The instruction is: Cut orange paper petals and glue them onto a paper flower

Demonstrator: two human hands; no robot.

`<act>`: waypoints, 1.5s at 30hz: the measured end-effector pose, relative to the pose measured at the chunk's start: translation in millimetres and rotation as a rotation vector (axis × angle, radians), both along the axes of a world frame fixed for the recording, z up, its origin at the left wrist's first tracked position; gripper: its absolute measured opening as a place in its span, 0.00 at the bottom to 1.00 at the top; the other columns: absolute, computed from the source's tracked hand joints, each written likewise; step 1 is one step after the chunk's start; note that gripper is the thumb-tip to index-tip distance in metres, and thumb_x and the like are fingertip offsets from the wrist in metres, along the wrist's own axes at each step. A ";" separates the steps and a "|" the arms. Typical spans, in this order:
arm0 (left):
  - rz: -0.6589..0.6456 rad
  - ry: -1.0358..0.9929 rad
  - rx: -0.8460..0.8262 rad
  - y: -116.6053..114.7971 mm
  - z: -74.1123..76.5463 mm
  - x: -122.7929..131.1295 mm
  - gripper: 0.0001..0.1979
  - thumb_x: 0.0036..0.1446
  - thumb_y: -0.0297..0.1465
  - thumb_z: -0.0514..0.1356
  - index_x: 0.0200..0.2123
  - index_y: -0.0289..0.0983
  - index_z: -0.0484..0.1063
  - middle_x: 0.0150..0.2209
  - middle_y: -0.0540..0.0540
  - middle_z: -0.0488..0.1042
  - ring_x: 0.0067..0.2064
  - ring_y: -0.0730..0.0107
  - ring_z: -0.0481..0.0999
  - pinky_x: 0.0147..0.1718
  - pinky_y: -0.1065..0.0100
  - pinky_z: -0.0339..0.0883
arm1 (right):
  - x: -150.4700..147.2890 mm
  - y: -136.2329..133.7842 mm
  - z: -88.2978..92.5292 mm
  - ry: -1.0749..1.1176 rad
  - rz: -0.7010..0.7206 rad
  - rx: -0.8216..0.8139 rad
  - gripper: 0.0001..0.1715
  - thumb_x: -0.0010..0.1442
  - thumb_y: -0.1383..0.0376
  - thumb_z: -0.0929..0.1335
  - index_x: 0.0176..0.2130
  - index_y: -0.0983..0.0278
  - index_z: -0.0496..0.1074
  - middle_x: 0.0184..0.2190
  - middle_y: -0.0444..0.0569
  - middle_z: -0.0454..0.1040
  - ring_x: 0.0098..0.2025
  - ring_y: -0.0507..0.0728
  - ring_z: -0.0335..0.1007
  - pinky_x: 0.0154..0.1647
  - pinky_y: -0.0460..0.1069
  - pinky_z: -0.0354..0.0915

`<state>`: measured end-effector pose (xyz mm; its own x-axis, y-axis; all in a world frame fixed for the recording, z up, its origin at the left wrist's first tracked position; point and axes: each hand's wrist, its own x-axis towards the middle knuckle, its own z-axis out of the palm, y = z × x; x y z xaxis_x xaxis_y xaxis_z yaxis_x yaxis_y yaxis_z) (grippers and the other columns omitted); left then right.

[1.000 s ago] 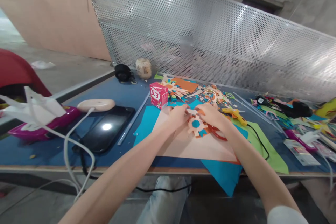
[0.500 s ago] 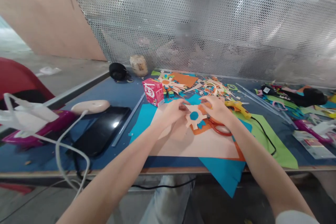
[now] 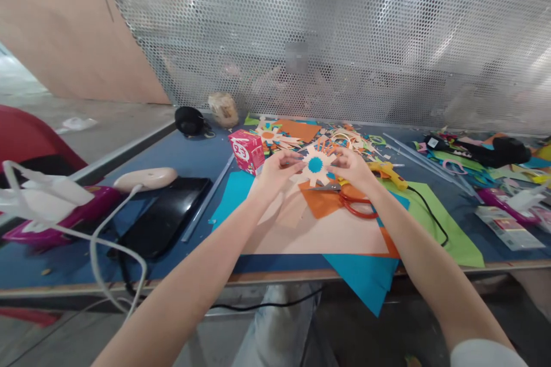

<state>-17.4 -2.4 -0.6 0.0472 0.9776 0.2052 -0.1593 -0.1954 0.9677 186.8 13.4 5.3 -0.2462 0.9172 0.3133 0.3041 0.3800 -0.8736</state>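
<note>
Between my two hands is a pale paper flower (image 3: 315, 165) with a blue round centre and square-ended petals. My left hand (image 3: 279, 170) pinches its left petals, and my right hand (image 3: 350, 167) grips its right side. Below the flower lie orange-handled scissors (image 3: 358, 205), their blades over a square of orange paper (image 3: 321, 199). A large pale paper sheet (image 3: 318, 238) is under both. Just left of my left hand stands a pink box (image 3: 246, 152). Close to my right wrist rests a yellow glue gun (image 3: 388, 173) with a black cord.
Paper scraps (image 3: 344, 140) heap up along the perforated metal screen (image 3: 327, 28). A black phone (image 3: 166, 215) and a white-cabled pink power strip (image 3: 92, 206) lie on the left. Blue paper (image 3: 365, 281) overhangs the table's front edge. Green paper (image 3: 447, 235) lies on the right.
The paper flower has been raised and turned more toward me, away from the scissors and orange square. Its blue centre now sits in the middle of the petals, with no blue piece hanging beneath.
</note>
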 end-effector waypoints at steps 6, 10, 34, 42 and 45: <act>-0.085 -0.090 -0.133 -3.5 0.2 4.9 0.21 0.34 0.33 0.71 0.33 0.33 0.70 0.27 0.49 0.75 0.29 0.73 0.75 0.34 0.68 0.71 | 0.9 2.0 2.1 0.108 -0.049 0.016 0.24 0.44 0.59 0.72 0.40 0.61 0.64 0.29 0.43 0.75 0.32 0.54 0.74 0.37 0.52 0.71; -0.068 -0.109 -0.121 -7.2 3.2 8.0 0.21 0.36 0.34 0.70 0.35 0.34 0.71 0.33 0.50 0.74 0.31 0.76 0.74 0.31 0.72 0.69 | -1.6 0.5 1.6 0.137 -0.031 0.000 0.26 0.42 0.58 0.73 0.40 0.61 0.65 0.28 0.43 0.74 0.32 0.54 0.74 0.34 0.51 0.71; -0.009 -0.094 -0.025 -5.8 -4.7 12.2 0.22 0.35 0.35 0.69 0.34 0.36 0.67 0.23 0.54 0.72 0.26 0.77 0.71 0.30 0.73 0.66 | -9.9 -1.3 -3.9 0.148 0.021 -0.086 0.26 0.40 0.63 0.74 0.41 0.63 0.68 0.30 0.45 0.76 0.33 0.55 0.75 0.35 0.51 0.72; -0.003 0.061 -0.022 -3.6 -1.5 9.2 0.22 0.41 0.40 0.65 0.39 0.34 0.67 0.29 0.48 0.73 0.30 0.72 0.73 0.33 0.68 0.68 | -9.1 -3.0 1.5 0.172 -0.039 -0.097 0.23 0.39 0.63 0.74 0.37 0.63 0.68 0.29 0.44 0.75 0.29 0.53 0.73 0.31 0.49 0.71; -0.010 0.301 0.030 -5.7 6.3 -2.2 0.30 0.38 0.42 0.67 0.44 0.35 0.68 0.38 0.42 0.74 0.38 0.63 0.74 0.39 0.62 0.67 | -0.2 2.9 1.6 0.181 -0.114 -0.099 0.20 0.40 0.63 0.74 0.34 0.63 0.66 0.28 0.44 0.74 0.28 0.52 0.73 0.28 0.48 0.70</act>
<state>-19.6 -8.1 5.7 0.1204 0.9704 0.2094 0.1321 -0.2247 0.9654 186.7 16.3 6.9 -0.0871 0.9644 0.2497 0.1752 0.2616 -0.9492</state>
